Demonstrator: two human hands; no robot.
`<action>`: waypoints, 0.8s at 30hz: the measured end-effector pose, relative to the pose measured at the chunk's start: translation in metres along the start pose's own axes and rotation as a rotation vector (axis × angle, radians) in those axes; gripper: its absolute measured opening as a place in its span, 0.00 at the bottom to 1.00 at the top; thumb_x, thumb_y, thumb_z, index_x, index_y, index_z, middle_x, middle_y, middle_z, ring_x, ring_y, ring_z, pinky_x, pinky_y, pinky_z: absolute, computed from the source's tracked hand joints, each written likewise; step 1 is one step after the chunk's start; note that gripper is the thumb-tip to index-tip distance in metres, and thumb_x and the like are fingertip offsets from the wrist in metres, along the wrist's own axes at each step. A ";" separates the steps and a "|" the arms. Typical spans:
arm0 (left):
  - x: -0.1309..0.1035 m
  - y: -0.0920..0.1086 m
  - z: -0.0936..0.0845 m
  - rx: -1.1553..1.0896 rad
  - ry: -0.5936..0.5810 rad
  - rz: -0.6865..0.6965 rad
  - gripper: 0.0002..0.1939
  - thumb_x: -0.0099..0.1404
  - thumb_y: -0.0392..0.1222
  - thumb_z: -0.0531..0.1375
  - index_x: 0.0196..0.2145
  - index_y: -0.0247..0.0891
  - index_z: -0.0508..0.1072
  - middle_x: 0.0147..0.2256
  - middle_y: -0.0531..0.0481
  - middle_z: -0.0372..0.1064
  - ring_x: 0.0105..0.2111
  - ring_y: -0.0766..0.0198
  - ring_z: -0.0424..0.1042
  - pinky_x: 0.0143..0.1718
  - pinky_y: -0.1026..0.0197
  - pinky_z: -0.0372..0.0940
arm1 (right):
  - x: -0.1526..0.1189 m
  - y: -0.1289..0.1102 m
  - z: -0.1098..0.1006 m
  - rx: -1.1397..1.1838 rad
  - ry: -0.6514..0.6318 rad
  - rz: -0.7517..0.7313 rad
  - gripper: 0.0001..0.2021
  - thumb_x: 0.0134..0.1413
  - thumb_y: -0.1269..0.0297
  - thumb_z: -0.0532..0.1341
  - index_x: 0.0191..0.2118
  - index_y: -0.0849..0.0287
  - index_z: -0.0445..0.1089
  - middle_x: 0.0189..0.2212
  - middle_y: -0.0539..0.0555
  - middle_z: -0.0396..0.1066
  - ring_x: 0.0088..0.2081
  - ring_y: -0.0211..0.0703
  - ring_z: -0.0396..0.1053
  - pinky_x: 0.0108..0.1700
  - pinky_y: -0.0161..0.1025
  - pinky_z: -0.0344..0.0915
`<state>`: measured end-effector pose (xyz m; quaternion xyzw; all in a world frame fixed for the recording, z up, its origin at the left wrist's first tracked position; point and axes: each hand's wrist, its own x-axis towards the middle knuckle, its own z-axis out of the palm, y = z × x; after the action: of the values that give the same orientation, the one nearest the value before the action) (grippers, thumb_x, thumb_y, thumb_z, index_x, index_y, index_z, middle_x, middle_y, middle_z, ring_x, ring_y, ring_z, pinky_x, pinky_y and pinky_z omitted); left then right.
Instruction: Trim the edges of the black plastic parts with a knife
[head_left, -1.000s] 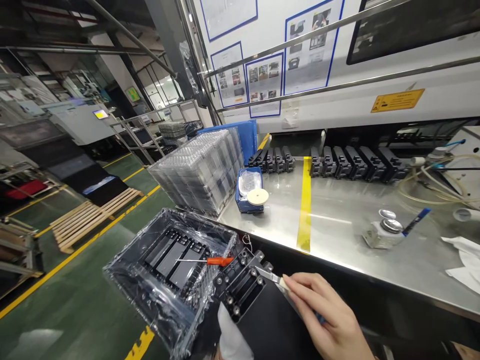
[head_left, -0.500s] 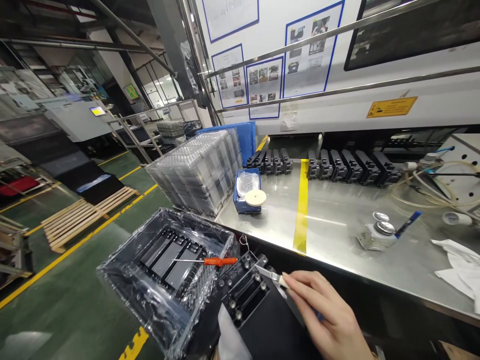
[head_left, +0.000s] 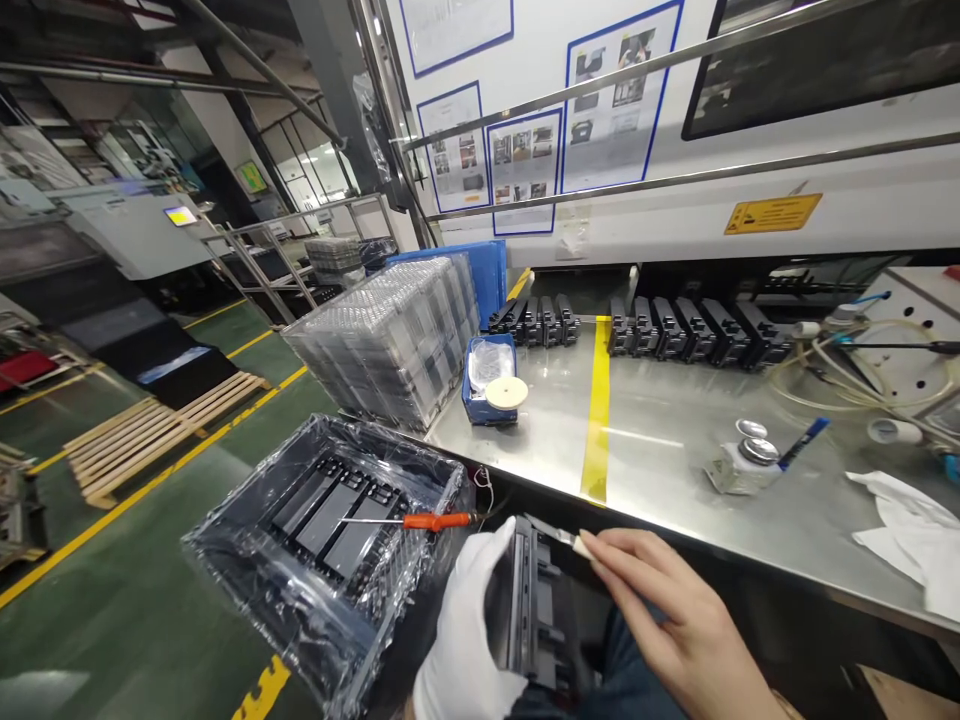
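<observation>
Hands both busy: the gloved left hand (head_left: 469, 630) clasps a black part (head_left: 529, 610); the right hand (head_left: 667, 600) pinches a slim blade (head_left: 555, 532) against its top. Left of them sits a plastic-lined crate (head_left: 322, 560).

Part (head_left: 534, 610): black, narrow side facing up, with long parallel grooves and blocky projections along one edge; held up, slightly tilted, the far end uppermost in view, the rest partly covered. Knife (head_left: 561, 536): slim metal blade, pale handle, held aslant just beside the part's far end — contact between the two cannot be confirmed.
</observation>
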<state>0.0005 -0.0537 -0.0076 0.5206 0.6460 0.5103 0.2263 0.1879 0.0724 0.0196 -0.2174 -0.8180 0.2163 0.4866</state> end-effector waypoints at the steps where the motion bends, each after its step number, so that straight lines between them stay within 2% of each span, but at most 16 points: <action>1: -0.001 0.000 -0.002 0.026 0.011 0.013 0.35 0.65 0.50 0.64 0.68 0.52 0.62 0.65 0.45 0.63 0.65 0.42 0.63 0.69 0.39 0.56 | 0.000 0.000 -0.001 -0.016 0.010 0.000 0.13 0.67 0.72 0.59 0.51 0.53 0.76 0.38 0.53 0.77 0.38 0.37 0.77 0.42 0.28 0.74; 6: -0.007 -0.008 -0.007 0.090 0.033 0.035 0.41 0.58 0.47 0.67 0.68 0.56 0.62 0.65 0.49 0.63 0.65 0.38 0.62 0.69 0.39 0.56 | -0.006 0.001 -0.004 0.022 -0.020 0.044 0.13 0.66 0.70 0.60 0.51 0.52 0.77 0.39 0.54 0.78 0.39 0.38 0.78 0.42 0.29 0.74; 8: -0.012 -0.015 -0.005 0.095 0.044 0.012 0.38 0.59 0.48 0.66 0.67 0.58 0.65 0.65 0.50 0.64 0.65 0.36 0.61 0.69 0.38 0.56 | -0.007 0.002 -0.004 0.087 -0.009 0.149 0.10 0.66 0.66 0.61 0.47 0.51 0.79 0.38 0.54 0.79 0.38 0.40 0.78 0.41 0.30 0.75; 9: -0.015 -0.020 -0.004 0.091 0.046 -0.002 0.36 0.59 0.49 0.66 0.65 0.59 0.66 0.65 0.51 0.64 0.65 0.35 0.62 0.68 0.37 0.57 | -0.007 0.003 -0.003 0.164 -0.044 0.254 0.09 0.66 0.61 0.61 0.44 0.52 0.80 0.35 0.54 0.79 0.35 0.40 0.78 0.38 0.31 0.74; 10: -0.018 -0.026 -0.002 0.082 0.045 -0.014 0.35 0.59 0.50 0.66 0.64 0.60 0.68 0.65 0.52 0.64 0.64 0.35 0.63 0.67 0.37 0.59 | -0.007 0.002 -0.003 0.260 -0.106 0.380 0.12 0.67 0.55 0.61 0.40 0.54 0.80 0.31 0.53 0.78 0.31 0.40 0.76 0.33 0.31 0.73; 12: -0.024 -0.037 -0.002 0.047 0.038 -0.036 0.33 0.58 0.53 0.68 0.62 0.62 0.71 0.64 0.53 0.66 0.63 0.35 0.65 0.64 0.38 0.64 | -0.005 -0.001 -0.001 0.431 -0.254 0.612 0.26 0.66 0.41 0.57 0.30 0.58 0.76 0.20 0.50 0.69 0.22 0.36 0.65 0.24 0.31 0.65; 14: -0.028 -0.047 -0.006 0.008 0.025 -0.059 0.32 0.59 0.54 0.68 0.61 0.64 0.71 0.62 0.54 0.68 0.61 0.38 0.67 0.61 0.40 0.68 | -0.002 -0.005 0.002 0.515 -0.359 0.723 0.34 0.62 0.31 0.53 0.24 0.60 0.70 0.15 0.45 0.56 0.18 0.32 0.52 0.19 0.31 0.53; 16: -0.030 -0.052 -0.014 -0.017 -0.001 -0.082 0.28 0.63 0.53 0.66 0.61 0.62 0.71 0.60 0.50 0.70 0.60 0.43 0.70 0.60 0.41 0.69 | 0.002 -0.009 0.004 0.541 -0.412 0.723 0.37 0.59 0.27 0.51 0.23 0.61 0.69 0.15 0.43 0.51 0.19 0.31 0.47 0.20 0.31 0.48; 18: -0.026 -0.049 -0.023 -0.033 -0.061 -0.091 0.25 0.66 0.53 0.65 0.60 0.53 0.72 0.58 0.44 0.72 0.57 0.47 0.72 0.59 0.40 0.69 | 0.005 -0.012 0.006 0.562 -0.459 0.713 0.39 0.58 0.26 0.51 0.23 0.62 0.70 0.16 0.43 0.49 0.20 0.31 0.45 0.21 0.31 0.46; 21: -0.010 -0.036 -0.030 -0.066 -0.176 -0.076 0.23 0.69 0.55 0.62 0.57 0.43 0.73 0.56 0.41 0.72 0.55 0.50 0.72 0.58 0.40 0.69 | 0.008 -0.014 0.007 0.565 -0.498 0.684 0.38 0.59 0.27 0.51 0.23 0.62 0.70 0.17 0.44 0.51 0.21 0.31 0.47 0.23 0.32 0.48; 24: 0.002 -0.019 -0.030 -0.095 -0.229 -0.069 0.21 0.70 0.53 0.61 0.56 0.43 0.73 0.58 0.41 0.70 0.55 0.52 0.71 0.57 0.42 0.69 | 0.006 -0.012 0.003 0.567 -0.537 0.654 0.37 0.59 0.28 0.53 0.22 0.61 0.70 0.17 0.46 0.54 0.22 0.32 0.50 0.24 0.32 0.52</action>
<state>-0.0338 -0.0633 -0.0124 0.5416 0.6087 0.4694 0.3403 0.1805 0.0655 0.0293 -0.2579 -0.7126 0.6192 0.2058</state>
